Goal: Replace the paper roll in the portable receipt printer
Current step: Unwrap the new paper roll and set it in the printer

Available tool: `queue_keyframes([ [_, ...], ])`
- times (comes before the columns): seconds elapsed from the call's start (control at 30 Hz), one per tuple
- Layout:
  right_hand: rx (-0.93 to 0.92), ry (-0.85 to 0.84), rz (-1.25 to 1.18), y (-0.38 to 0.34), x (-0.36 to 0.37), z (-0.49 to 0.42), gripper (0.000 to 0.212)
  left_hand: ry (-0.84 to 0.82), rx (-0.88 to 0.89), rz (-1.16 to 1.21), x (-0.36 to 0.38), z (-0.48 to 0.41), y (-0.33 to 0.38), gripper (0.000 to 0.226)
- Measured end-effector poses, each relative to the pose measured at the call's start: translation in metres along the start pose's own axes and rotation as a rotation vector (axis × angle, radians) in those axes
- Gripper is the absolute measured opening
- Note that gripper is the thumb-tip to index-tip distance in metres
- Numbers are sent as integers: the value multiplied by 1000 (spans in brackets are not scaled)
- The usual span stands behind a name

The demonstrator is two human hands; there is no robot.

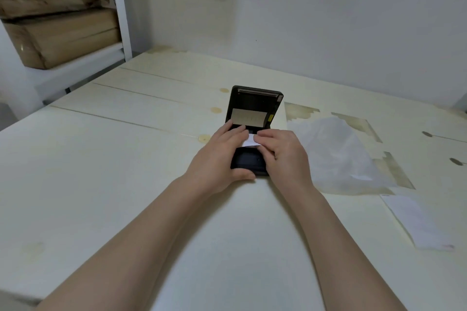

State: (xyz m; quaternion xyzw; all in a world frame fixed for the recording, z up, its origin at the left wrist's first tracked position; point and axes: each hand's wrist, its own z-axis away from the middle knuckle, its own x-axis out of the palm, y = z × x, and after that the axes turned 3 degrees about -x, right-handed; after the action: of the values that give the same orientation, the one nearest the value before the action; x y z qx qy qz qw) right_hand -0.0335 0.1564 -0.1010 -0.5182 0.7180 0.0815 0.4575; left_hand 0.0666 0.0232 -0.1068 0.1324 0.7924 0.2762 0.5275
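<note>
On the pale worktop (126, 159) sits the printer (250, 161), lid (255, 103) up. Both hands' fingers (265, 135) pinch the paper strip (250, 142), seemingly fed from inside. Pulled askew, it could jam or tear when the lid shuts.

Wall: plain white wall (353, 20) behind, with a raised band running across its upper left.
Counter: cream counter (126, 159) of painted boards, seams and round knot marks showing, paint peeled in patches at the right.
Shelving: white metal shelf unit (121, 7) at far left, carrying stacked packages (58, 33) wrapped in brown paper.
Light: soft, even, with faint shadows.
</note>
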Motion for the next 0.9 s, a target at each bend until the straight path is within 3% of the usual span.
queue_keyframes([
  [0.27, 2, -81, 28, 0, -10, 14, 20, 85, 187, -211, 8, 4, -6, 54],
  [0.43, -12, -144, 69, -5, -20, 27, 21, 46, 159, -322, 6, 8, -3, 73],
  [0.73, -66, -94, 125, -16, -32, 51, 12, 66, 236, -402, 10, 25, -3, 34],
  [0.83, -71, -98, 138, -15, -32, 57, 14, 45, 229, -390, 11, 25, -5, 32],
  [0.9, -61, -106, 126, -14, -32, 59, 15, 2, 214, -410, 11, 24, -4, 45],
])
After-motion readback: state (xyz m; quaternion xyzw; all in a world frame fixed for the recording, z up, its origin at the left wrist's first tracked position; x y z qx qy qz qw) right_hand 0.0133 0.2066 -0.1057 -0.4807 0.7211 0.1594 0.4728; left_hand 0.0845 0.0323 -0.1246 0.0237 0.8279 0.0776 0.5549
